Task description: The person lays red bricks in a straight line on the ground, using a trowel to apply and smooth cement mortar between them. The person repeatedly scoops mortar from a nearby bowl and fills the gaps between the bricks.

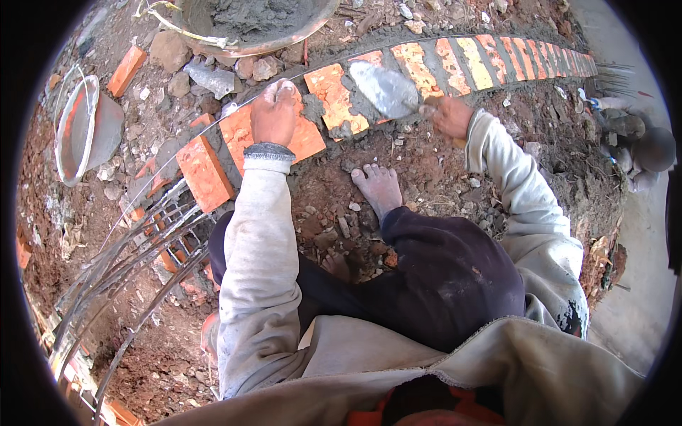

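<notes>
My left hand [273, 113] presses down on an orange brick [241, 131] at the near end of a curved row of bricks [455, 64]. My right hand [451, 116] grips the handle of a steel trowel [383, 89], whose blade, smeared with grey mortar, lies over the joint between two bricks of the row. Wet grey mortar [312, 108] fills the gap beside the pressed brick. My bare foot [379, 188] rests on the red soil just below the row.
A pan of grey mortar [249, 21] sits beyond the row at the top. An empty metal pan [82, 128] lies at the left. Loose bricks [202, 174], stones and bent steel rods [135, 263] crowd the lower left. A concrete strip runs down the right side.
</notes>
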`<state>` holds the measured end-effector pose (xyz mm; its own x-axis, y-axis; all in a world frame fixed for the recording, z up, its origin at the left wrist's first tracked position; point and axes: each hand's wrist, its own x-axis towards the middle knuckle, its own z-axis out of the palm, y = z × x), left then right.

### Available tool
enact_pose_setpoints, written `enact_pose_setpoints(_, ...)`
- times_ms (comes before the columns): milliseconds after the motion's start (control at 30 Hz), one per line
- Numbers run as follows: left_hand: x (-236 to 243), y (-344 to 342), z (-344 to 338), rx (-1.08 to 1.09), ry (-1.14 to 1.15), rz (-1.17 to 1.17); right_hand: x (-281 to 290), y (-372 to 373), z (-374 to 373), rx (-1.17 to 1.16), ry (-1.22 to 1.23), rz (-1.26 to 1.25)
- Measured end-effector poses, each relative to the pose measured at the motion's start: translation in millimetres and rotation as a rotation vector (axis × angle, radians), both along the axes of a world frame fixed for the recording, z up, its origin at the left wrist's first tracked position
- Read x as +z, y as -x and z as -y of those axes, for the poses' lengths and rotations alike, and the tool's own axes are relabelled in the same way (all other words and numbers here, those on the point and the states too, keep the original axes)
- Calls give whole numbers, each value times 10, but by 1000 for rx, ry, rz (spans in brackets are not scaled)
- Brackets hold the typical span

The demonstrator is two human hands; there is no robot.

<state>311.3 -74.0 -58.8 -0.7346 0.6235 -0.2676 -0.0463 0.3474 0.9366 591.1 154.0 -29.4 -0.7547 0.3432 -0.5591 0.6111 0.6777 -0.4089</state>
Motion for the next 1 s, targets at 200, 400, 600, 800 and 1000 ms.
enact_pose_setpoints(200,64,78,133,36,-51,-41,271,-457,424,-2,50,-61)
enact_pose_setpoints(400,227,38,51,82,-129,76,435,-116,732,-660,527,23)
enact_pose_setpoints(600,143,33,59,68,-174,86,245,-220,1020,-110,-40,-40)
enact_pose_setpoints(800,210,8,39,71,-229,124,317,-569,602,-699,372,-14)
enact_pose_setpoints(1000,233,50,31,91,-245,138,109,-151,920,-277,-75,-33)
